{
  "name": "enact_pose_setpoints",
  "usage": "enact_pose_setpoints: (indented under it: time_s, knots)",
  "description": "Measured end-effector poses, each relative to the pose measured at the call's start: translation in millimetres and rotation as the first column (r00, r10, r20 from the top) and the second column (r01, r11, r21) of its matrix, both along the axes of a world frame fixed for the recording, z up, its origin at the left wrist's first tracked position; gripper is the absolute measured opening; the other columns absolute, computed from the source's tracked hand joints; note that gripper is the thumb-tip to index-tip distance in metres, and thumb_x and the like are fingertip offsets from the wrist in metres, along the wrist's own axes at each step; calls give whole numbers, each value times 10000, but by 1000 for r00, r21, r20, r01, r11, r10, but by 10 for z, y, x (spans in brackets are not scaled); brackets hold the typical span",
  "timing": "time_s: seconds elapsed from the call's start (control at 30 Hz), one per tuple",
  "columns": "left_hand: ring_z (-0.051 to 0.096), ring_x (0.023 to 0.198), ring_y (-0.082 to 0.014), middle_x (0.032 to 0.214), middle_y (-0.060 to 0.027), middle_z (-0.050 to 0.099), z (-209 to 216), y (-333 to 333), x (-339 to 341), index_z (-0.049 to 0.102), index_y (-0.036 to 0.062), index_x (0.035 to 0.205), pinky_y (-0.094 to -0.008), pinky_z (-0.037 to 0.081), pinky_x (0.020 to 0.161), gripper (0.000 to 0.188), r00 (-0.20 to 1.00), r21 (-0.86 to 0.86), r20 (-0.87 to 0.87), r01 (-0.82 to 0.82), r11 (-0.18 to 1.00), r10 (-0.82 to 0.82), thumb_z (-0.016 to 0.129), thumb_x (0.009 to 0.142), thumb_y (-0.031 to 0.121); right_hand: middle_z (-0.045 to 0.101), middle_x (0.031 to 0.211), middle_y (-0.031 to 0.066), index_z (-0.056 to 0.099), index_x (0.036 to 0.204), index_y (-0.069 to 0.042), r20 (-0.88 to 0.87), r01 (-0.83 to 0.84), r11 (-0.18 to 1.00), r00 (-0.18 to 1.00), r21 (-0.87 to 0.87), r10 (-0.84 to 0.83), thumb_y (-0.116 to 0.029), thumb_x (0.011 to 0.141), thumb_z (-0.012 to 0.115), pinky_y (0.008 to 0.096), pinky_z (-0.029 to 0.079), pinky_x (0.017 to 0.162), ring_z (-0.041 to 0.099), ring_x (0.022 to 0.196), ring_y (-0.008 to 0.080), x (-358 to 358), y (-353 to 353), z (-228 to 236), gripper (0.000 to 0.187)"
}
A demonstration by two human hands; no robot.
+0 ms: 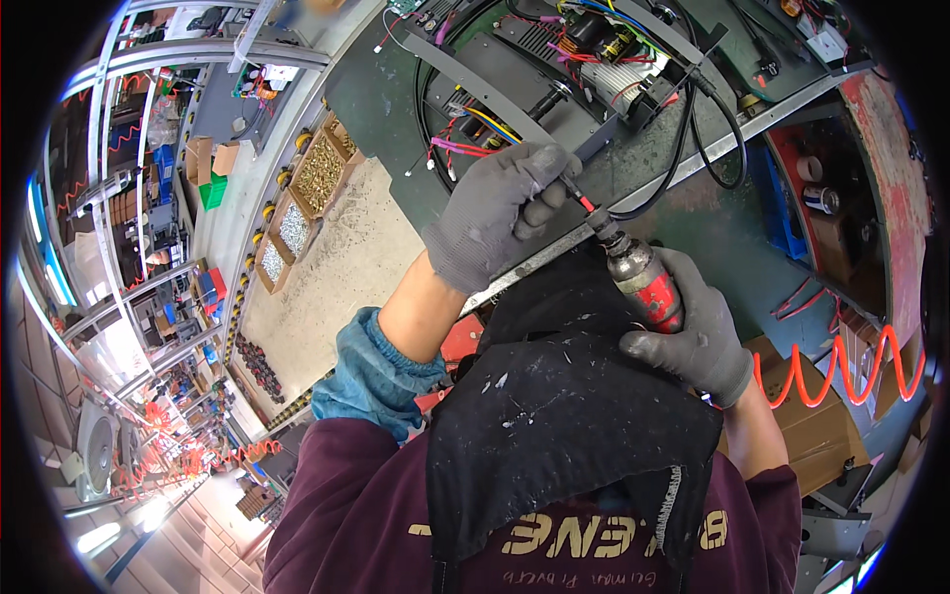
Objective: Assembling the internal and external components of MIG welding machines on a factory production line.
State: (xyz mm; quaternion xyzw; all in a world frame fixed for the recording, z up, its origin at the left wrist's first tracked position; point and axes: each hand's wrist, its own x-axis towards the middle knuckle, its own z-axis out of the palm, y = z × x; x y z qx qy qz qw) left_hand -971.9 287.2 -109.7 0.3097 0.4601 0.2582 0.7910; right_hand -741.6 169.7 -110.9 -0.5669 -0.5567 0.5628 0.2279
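Observation:
My right hand (pixel 701 342), in a grey glove, wraps round a red and metal air screwdriver (pixel 645 282) near the front edge of the bench. The tool tilts up and left, and its thin driver bit (pixel 582 197) reaches to my left hand (pixel 505 208). That hand, also gloved in grey, is closed in a pinch at the bit's tip; whether a screw sits there is hidden by the fingers. Just beyond lies an opened dark metal chassis (pixel 534 79) with wires, a finned metal block and a grey crossbar. Loose pink and red wire ends (pixel 460 147) stick out beside my left hand.
A black cable (pixel 737 148) loops over the metal bench edge (pixel 752 124). A red coiled air hose (pixel 841 371) hangs at the right. Cardboard trays (pixel 319 173) of brass and silver small parts stand at the left. Red-edged shelving (pixel 831 198) holds a can.

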Motion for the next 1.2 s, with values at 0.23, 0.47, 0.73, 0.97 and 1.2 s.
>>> enact_pose_setpoints:
  time_s: [0.23,0.47,0.73,0.97,1.2]
  knots:
    - [436,510,-54,685,15,537,-133,-131,86,585,14,1020,-199,350,455,249,968,-127,103,-213,969,227,544,970,255,640,977,194,443,1268,-56,-13,26,1000,1000,1,-26,-328,644,831,392,495,787,645,909,377,-38,-31,-29,784]
    - [368,560,-80,736,14,558,-215,-157,99,549,4,1095,-216,304,488,279,952,-73,229,-192,979,204,507,983,255,642,979,194,434,1280,-50,-33,15,999,999,-31,-16,-353,661,820,385,490,800,647,914,364,-31,-51,-14,790]
    - [350,540,-77,696,20,508,-255,-273,222,545,21,1120,-218,301,490,288,896,-94,336,-275,957,290,495,988,272,598,1052,107,471,1256,-41,-290,51,969,949,-241,-122,-343,663,813,333,446,869,566,965,199,-32,-64,-42,748]
    - [519,610,-147,730,-8,518,-67,-87,-17,536,80,1229,-290,435,576,551,820,426,-572,281,860,16,721,804,376,633,963,175,476,1244,-45,46,110,993,993,-31,-109,-377,692,780,380,470,833,635,925,320,126,29,-210,712]
    - [583,887,-317,986,-93,555,-192,106,130,576,193,1188,-428,478,732,609,244,343,-901,907,245,357,793,619,227,638,937,204,470,1252,-80,196,-27,995,979,-101,46,-443,697,764,416,472,803,625,902,391,154,163,-414,726]
